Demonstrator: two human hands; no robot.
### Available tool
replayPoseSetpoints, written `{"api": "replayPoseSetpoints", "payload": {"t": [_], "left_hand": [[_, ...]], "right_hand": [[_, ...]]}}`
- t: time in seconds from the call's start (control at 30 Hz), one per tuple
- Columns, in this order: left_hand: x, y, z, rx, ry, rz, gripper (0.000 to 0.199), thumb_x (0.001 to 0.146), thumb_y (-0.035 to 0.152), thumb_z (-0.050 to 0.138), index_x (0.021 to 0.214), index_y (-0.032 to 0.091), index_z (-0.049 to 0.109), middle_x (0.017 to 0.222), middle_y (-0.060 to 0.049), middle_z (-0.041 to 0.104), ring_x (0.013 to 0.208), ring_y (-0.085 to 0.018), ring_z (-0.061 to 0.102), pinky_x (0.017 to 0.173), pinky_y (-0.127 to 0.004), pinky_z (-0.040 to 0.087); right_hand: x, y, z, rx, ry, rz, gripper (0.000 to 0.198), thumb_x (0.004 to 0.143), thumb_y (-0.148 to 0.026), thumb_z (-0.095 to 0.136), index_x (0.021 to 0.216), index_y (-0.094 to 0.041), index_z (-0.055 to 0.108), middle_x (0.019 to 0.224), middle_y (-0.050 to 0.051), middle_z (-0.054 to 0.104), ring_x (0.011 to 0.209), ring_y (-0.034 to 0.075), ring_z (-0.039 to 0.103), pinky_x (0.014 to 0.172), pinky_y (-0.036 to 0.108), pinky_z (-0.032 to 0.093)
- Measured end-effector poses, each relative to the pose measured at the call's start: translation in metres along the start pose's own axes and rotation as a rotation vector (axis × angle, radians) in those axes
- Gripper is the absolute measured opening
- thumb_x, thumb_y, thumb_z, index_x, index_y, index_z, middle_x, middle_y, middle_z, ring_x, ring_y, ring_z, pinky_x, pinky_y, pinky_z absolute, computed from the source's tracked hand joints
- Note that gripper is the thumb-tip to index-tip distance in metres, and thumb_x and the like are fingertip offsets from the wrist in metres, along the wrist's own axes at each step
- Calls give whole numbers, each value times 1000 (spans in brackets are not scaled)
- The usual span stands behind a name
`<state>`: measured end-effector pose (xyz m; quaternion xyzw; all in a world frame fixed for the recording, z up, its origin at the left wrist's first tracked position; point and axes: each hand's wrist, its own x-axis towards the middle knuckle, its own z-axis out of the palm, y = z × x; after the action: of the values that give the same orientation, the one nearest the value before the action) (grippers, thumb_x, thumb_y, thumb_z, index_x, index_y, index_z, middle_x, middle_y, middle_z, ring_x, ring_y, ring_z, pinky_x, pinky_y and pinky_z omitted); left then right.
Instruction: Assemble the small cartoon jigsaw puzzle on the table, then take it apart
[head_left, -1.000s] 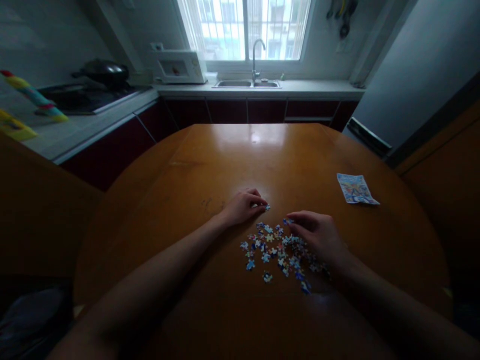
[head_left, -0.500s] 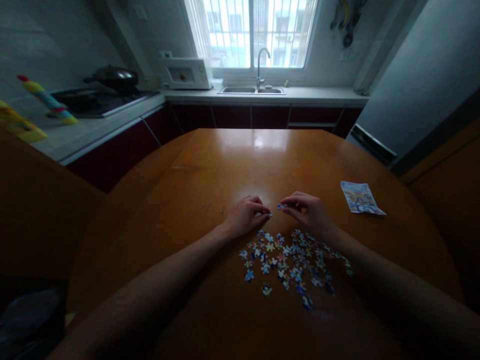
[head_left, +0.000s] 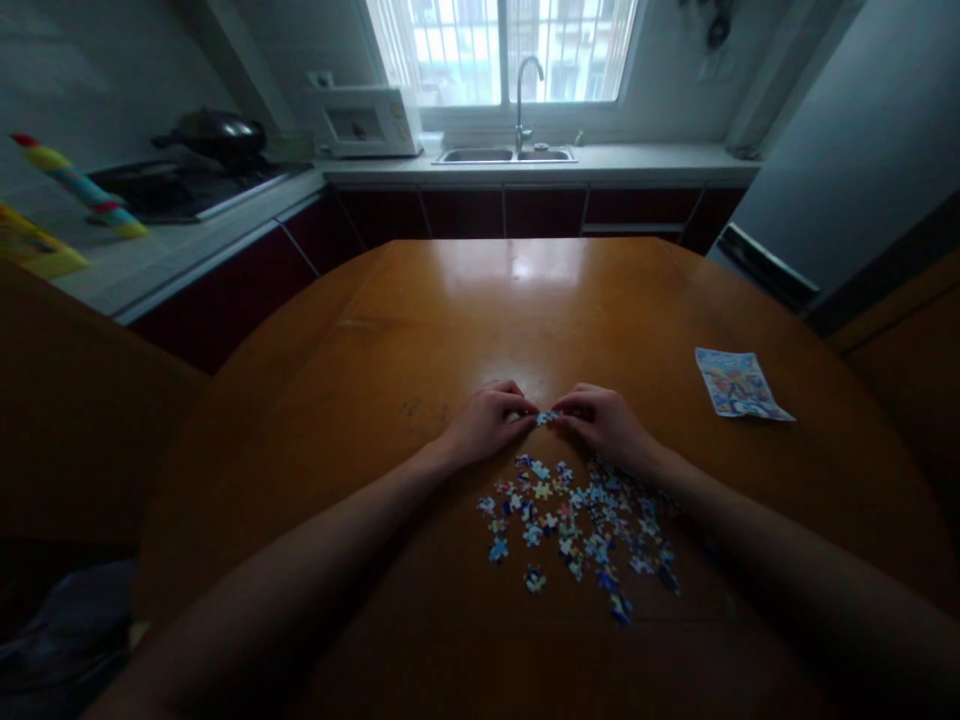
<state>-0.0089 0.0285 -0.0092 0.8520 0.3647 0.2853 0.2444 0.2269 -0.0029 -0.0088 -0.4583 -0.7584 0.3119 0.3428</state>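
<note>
My left hand (head_left: 489, 422) pinches a small light-blue puzzle piece (head_left: 541, 419) between thumb and fingertips, just above or on the tabletop. Facing it, my right hand (head_left: 600, 422) is closed on another puzzle piece (head_left: 555, 414), mostly covered by the fingers. The two pieces meet edge to edge; whether they interlock I cannot tell. Closer to me lies a loose heap of jigsaw pieces (head_left: 570, 515), mixed blue, white and yellow, partly under my right wrist. One piece (head_left: 535, 579) lies apart at the heap's near side.
A crumpled picture sheet (head_left: 741, 385) rests on the wooden table (head_left: 420, 340) at the right. Behind the table are a counter with a sink (head_left: 480, 156), a microwave (head_left: 365, 122) and a stove with a pan (head_left: 217, 135). A fridge (head_left: 840, 160) stands at the right.
My right hand has moved left, bringing its piece against the one in my left hand. The whole view has shifted slightly; the heap looks much the same.
</note>
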Motion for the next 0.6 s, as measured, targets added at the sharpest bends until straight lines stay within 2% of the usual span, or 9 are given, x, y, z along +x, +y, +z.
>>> {"api": "replayPoseSetpoints", "payload": {"t": [0.3,0.6], "left_hand": [[-1,-2,1,36,9,7,7,88,28,75,91,26,81,87,-4,68,85,-20,62,81,-36,49],[1,0,1,15,8,10,7,88,27,75,90,25,81,85,-4,69,83,-20,61,80,-36,49]], "right_hand": [[2,-1,6,-74,-56,-44,9,87,-20,73,93,-23,78,88,5,69,82,18,62,76,33,49],[3,-1,7,-152,-47,-59,6,85,-21,75,90,-23,78,85,5,68,82,19,61,75,33,47]]}}
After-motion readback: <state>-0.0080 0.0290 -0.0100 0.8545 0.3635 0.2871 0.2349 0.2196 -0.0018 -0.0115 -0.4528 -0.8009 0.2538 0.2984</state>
